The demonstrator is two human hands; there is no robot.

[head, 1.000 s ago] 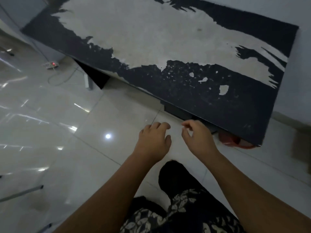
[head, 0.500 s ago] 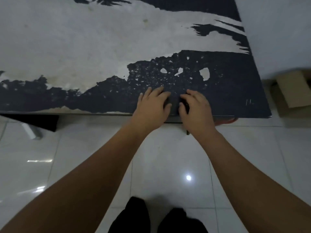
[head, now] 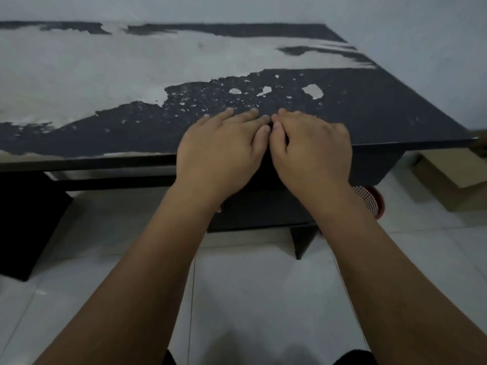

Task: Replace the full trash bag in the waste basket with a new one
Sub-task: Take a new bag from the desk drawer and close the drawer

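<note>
Both hands hang side by side over the near edge of a dark table (head: 369, 114), its black top worn through to large pale patches. The left hand (head: 221, 151) has its fingers stretched forward and close together, palm down, fingertips over the tabletop. The right hand (head: 313, 146) is more curled, with its thumb and forefinger drawn in toward the left hand's thumb, so that the two hands touch or nearly touch at the middle. A narrow dark thing may lie between them, but it merges with the dark top, so it cannot be told whether either hand grips anything.

The basket (head: 374, 201), red with a pale mesh pattern on its side, stands on the floor (head: 250, 299) under the table's right end, just behind the right wrist; only a small part of it shows, and its bag cannot be seen. A cardboard box (head: 453, 175) sits on the floor to the right of the table, near the wall. The floor is of pale glossy tiles.
</note>
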